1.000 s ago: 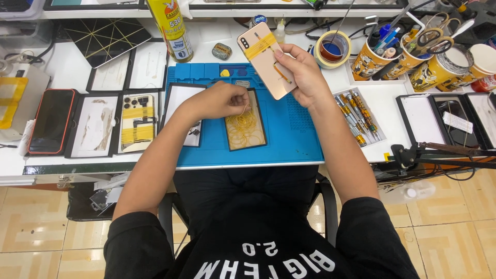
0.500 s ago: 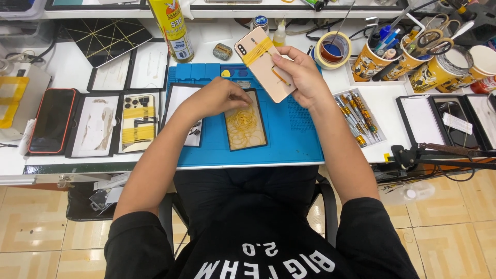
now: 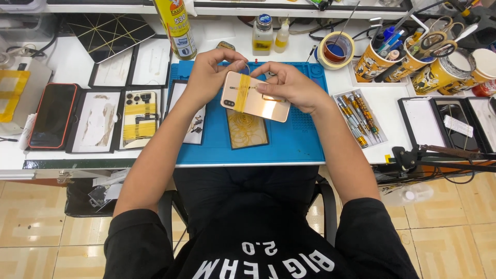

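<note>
Both hands grip a rose-gold rectangular phone (image 3: 257,101) wrapped in yellow rubber bands: left hand (image 3: 209,72) fingers pinch its banded end, right hand (image 3: 289,85) fingers clasp the opposite end, above the blue silicone work mat (image 3: 305,139).

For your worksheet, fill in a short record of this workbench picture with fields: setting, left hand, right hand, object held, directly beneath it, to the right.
setting: white workbench seen from above, with a blue work mat
left hand: left hand grips the phone's camera end
right hand: right hand grips its other end
object held: gold phone, back up, wrapped in yellow rubber bands
directly beneath it: small tray of loose rubber bands
to the right: set of screwdrivers, cups of tools
</note>
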